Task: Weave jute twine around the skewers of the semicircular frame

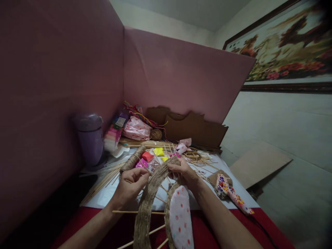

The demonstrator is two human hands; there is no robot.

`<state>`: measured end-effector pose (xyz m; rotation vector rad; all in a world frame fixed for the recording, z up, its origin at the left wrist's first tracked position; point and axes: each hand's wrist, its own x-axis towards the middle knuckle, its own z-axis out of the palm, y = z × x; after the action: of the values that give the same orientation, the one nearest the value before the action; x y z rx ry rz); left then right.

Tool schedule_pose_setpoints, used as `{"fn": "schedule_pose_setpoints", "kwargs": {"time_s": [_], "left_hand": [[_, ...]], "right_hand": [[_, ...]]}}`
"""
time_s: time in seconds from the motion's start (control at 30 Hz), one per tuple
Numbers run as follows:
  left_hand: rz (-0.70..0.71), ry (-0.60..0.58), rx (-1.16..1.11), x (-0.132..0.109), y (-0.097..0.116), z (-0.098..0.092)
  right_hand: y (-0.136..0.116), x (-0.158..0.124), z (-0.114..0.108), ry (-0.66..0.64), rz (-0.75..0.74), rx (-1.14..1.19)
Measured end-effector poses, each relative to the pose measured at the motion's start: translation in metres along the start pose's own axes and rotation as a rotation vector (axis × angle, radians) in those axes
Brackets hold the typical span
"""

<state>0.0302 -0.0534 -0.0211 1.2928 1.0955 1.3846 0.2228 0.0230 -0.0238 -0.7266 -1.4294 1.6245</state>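
A curved frame wrapped in jute twine [147, 200] arches across the table in front of me, with thin wooden sticks running through it. My left hand [131, 186] is closed in a pinch on twine and a stick at the frame's left side. My right hand [183, 172] grips the top of the arch with curled fingers. A white fabric panel with pink flowers [181, 218] lies inside a second twine-wrapped curve just below my right wrist.
A purple lidded cup [90, 138] stands at the left by the pink partition [181, 72]. Bundles of thin sticks [145, 143], coloured clay packets [147, 156], a twine ball [156, 134], brown cardboard [194, 128] and a floral glue gun [232, 194] crowd the white sheet.
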Motion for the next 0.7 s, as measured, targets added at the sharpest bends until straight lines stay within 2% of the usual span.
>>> {"fn": "schedule_pose_setpoints", "kwargs": {"time_s": [0.07,0.13,0.2,0.27,0.33,0.43,0.47,0.53,0.6,0.7], "left_hand": [[0.012,-0.004,0.004,-0.001,0.001,0.0],[0.024,-0.017,0.008,-0.002,0.002,0.0],[0.031,-0.036,0.011,-0.003,0.004,-0.002],[0.041,-0.057,0.006,-0.005,0.005,-0.004],[0.058,-0.081,-0.006,-0.007,0.006,-0.006],[0.07,-0.105,-0.011,-0.009,0.005,-0.008],[0.066,-0.114,-0.013,-0.009,0.005,-0.009],[0.054,-0.132,-0.03,-0.01,0.005,-0.009],[0.044,-0.147,-0.065,-0.01,0.006,-0.008],[0.03,-0.148,-0.122,-0.01,0.008,-0.008]], "right_hand": [[0.002,0.003,-0.001,0.009,0.01,-0.055],[0.0,0.004,0.001,0.108,-0.063,-0.19],[-0.008,0.002,0.005,0.293,-0.282,-0.427],[-0.02,-0.004,0.011,0.453,-0.573,-0.706],[-0.034,-0.013,0.02,0.502,-0.753,-0.919],[-0.051,-0.03,0.034,0.557,-0.891,-1.153],[-0.054,-0.036,0.039,0.554,-0.933,-1.207],[-0.057,-0.045,0.05,0.414,-0.981,-1.295],[-0.056,-0.05,0.059,0.228,-0.963,-1.356],[-0.052,-0.049,0.068,0.103,-0.929,-1.401]]}}
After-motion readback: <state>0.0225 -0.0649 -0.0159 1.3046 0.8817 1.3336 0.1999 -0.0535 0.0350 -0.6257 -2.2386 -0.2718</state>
